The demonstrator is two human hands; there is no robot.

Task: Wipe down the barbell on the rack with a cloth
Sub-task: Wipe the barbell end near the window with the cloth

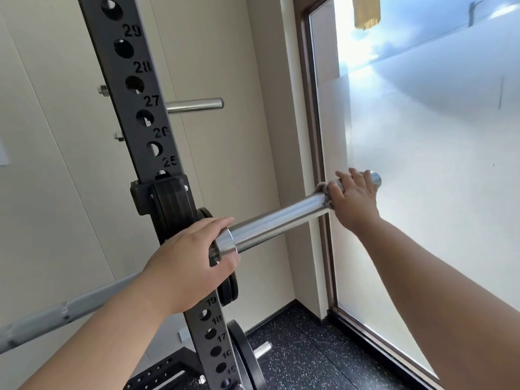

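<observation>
A chrome barbell [277,220] rests on the black rack upright [146,136], its sleeve pointing toward the window. My left hand [185,263] grips the sleeve's inner collar, just beside the rack hook. My right hand [353,197] is wrapped round the sleeve near its outer end, holding a small greyish cloth [323,191] against the metal. Only a bit of the cloth peeks out beside my fingers. The barbell's grey shaft [70,305] runs off to the lower left.
A frosted glass window [422,164] with a brown frame stands close behind the sleeve's end. A chrome peg [194,105] sticks out of the rack higher up. Black weight plates [247,358] hang low on the rack above speckled rubber flooring [309,361].
</observation>
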